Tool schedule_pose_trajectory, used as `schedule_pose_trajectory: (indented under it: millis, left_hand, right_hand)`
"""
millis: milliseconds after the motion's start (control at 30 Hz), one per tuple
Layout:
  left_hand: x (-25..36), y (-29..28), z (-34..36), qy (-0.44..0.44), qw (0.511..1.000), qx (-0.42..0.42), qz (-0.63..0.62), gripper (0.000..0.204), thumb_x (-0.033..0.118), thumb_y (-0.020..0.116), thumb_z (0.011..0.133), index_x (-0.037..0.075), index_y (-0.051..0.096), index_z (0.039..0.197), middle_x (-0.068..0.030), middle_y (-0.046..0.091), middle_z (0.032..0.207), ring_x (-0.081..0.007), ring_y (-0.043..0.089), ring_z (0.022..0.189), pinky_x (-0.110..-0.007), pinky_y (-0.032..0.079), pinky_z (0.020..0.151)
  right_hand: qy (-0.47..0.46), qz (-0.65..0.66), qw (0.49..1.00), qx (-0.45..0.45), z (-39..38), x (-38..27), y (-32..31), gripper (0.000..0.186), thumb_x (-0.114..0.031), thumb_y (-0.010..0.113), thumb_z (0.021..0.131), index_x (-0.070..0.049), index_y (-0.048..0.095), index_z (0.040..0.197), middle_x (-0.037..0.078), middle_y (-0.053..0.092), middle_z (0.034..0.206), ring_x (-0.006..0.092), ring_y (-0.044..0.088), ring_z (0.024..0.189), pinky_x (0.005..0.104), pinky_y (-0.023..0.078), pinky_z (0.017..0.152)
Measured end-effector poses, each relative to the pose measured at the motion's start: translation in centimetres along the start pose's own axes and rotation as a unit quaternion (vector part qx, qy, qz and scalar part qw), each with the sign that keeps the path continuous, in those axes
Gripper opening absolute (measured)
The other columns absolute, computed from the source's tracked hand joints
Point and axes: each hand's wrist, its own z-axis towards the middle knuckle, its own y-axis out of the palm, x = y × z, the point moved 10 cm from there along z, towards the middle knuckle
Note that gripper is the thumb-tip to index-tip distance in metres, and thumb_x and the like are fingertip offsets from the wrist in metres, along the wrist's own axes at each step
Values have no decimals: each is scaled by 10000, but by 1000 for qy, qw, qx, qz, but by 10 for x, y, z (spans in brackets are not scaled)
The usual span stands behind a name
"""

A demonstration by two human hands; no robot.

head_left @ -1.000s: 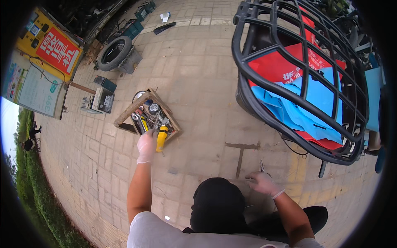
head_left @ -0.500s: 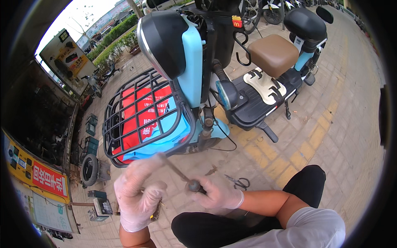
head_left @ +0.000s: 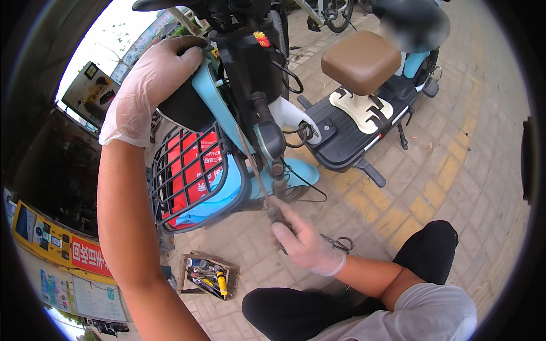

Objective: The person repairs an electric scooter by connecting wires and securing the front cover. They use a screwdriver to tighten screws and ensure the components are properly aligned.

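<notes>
In front of me stands a light-blue electric scooter (head_left: pixel 301 170). My left hand (head_left: pixel 162 74), in a clear thin glove, is closed over the top edge of its black-and-blue front panel (head_left: pixel 209 94). My right hand (head_left: pixel 310 244), also gloved, grips the dark handle of a long screwdriver (head_left: pixel 259 181) low beside the front basket (head_left: pixel 242 199). Its shaft slants up along the gap between the front panel and the steering column (head_left: pixel 250 85); where the tip sits I cannot make out. Red and blue bags (head_left: pixel 190 165) lie inside the basket.
A wooden tray (head_left: pixel 233 278) of tools sits on the paving at lower left. Scissors (head_left: pixel 343 244) lie beside my right wrist. The scooter's brown seat (head_left: pixel 361 59) and black footboard (head_left: pixel 341 150) stand to the right. A yellow machine (head_left: pixel 45 238) is at far left.
My left hand has risen from beside the screwdriver to the panel's top, and the panel now leans forward, away from the column. The right hand has shifted slightly right and upward, screwdriver in the gap.
</notes>
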Motion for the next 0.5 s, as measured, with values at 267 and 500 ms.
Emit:
schedule_pose_trajectory:
  millis: [267, 500]
  left_hand:
    - [-19, -5, -1, -38, 997, 30, -68, 538, 356, 572, 853, 48, 708, 1273, -172, 740, 1098, -251, 721, 948, -328, 544, 906]
    - [-24, -6, -2, -53, 992, 38, -106, 487, 320, 583, 856, 71, 724, 1251, -142, 747, 1063, -199, 720, 885, -299, 552, 867]
  right_hand:
    - [19, -61, 997, 41, -1, -4, -32, 546, -203, 570, 1037, 46, 437, 1505, 33, 617, 887, 67, 546, 748, 261, 478, 689]
    - [114, -39, 993, -3, 27, -33, -41, 523, -202, 548, 1034, -6, 462, 1510, 6, 593, 854, 51, 542, 674, 231, 455, 600]
